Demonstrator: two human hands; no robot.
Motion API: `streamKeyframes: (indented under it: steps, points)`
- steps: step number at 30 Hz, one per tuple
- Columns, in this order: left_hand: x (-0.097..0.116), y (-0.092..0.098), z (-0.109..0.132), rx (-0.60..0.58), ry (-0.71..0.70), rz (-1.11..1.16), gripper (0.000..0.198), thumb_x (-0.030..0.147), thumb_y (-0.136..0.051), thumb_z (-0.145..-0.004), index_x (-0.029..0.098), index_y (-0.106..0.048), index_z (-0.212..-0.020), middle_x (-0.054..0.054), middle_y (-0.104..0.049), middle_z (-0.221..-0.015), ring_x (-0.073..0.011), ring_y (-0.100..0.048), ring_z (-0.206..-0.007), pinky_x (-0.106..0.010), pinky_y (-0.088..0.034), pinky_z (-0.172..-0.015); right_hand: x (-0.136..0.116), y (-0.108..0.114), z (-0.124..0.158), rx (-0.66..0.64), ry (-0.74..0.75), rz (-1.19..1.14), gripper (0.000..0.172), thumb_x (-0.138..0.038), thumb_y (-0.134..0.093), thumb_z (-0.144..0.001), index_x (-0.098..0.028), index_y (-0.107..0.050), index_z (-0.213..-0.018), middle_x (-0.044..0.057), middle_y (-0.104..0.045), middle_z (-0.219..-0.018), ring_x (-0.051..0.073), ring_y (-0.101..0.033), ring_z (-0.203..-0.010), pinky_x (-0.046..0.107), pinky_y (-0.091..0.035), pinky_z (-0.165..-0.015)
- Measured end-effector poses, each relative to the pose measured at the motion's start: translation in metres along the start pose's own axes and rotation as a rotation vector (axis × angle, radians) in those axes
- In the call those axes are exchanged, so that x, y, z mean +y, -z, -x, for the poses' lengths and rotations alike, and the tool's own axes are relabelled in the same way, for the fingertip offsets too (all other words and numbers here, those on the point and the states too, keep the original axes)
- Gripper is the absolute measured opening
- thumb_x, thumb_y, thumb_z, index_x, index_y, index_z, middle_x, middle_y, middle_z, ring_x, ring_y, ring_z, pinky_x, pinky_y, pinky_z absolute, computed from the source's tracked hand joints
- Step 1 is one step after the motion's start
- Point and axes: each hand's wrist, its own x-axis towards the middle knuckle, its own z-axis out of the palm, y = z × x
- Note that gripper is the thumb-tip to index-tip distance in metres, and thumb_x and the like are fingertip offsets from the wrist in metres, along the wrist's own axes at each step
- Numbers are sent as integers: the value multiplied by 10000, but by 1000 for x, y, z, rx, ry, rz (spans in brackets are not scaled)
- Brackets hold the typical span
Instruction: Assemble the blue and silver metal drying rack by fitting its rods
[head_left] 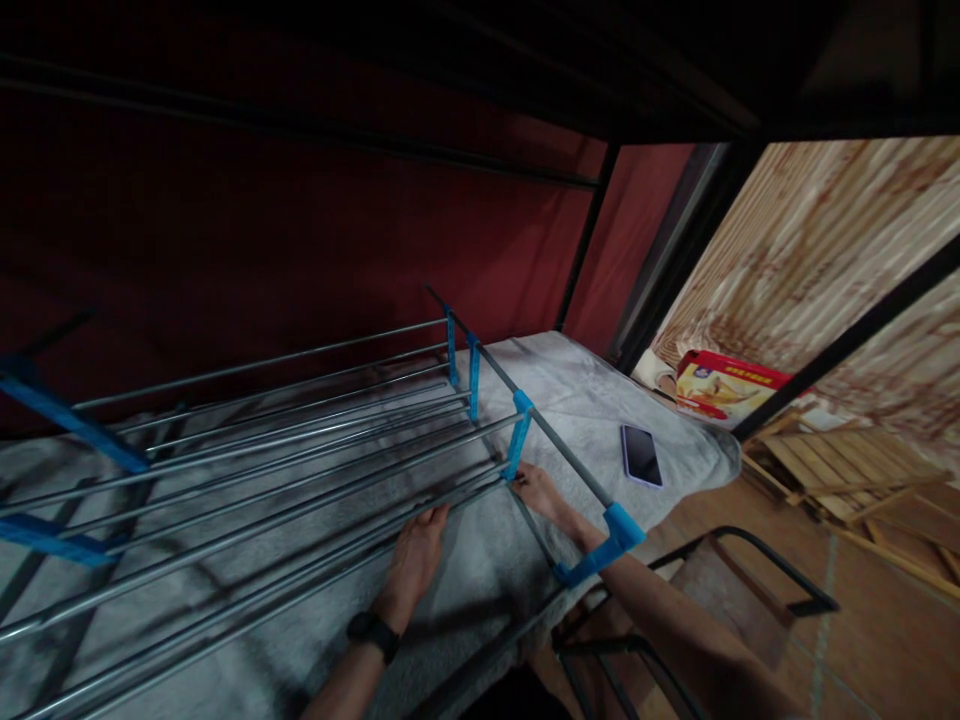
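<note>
A partly assembled rack of metal tubes [300, 440] with blue plastic brackets lies on a pale grey blanket [555, 375]. My left hand [418, 555], with a black watch [373, 636] on its wrist, has its fingers curled over a metal tube close to the rack's right end. At that end, my right hand [541, 494] pinches the lower tip of a blue bracket [519, 437], where the tube meets it. My right forearm passes behind a blue corner bracket [621, 532]. Further blue brackets [56, 540] join the tubes at the left.
A phone [642, 456] rests on the blanket to the right. Dark metal posts [589, 245] and a red cloth wall [300, 240] enclose the bed. Beyond the edge are a metal-framed chair [739, 600], a red and yellow box [724, 388] and wooden slats [855, 465].
</note>
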Motion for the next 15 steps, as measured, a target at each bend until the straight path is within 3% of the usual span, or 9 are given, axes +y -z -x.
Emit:
streamKeyframes:
  steps: [4,10,12,15]
  points:
    - [-5,-4,0,7,14,31,569,49,-345,-955,169,-606,-1446,-138,-697,-1374,-265,-656,-1256,-416,-476,-1137,12,-1,-2,-2,13,53,300,-171,-461,-809,-282,-729,-887,-58,-778,-955,233,-753,-970,338,-589,-892]
    - [-3,3,-3,-42,14,95,577,34,-333,-936,131,-641,-1415,-164,-687,-1388,-285,-651,-1284,-406,-457,-1161,-3,-1,14,46,111,78,397,-182,-388,-902,-244,-756,-1038,-60,-777,-1006,142,-718,-974,219,-526,-910]
    - [0,5,-3,-52,27,87,580,30,-338,-930,127,-638,-1417,-170,-680,-1395,-288,-646,-1293,-404,-458,-1158,0,-5,14,51,94,94,411,-174,-377,-924,-230,-748,-1090,-51,-776,-1070,126,-704,-1000,192,-509,-916]
    - [6,8,0,-69,25,19,604,5,-336,-918,147,-615,-1435,-140,-658,-1434,-251,-608,-1340,-379,-433,-1183,14,-15,2,47,19,131,343,-109,-460,-861,-177,-761,-1012,20,-796,-1022,165,-724,-927,210,-533,-840]
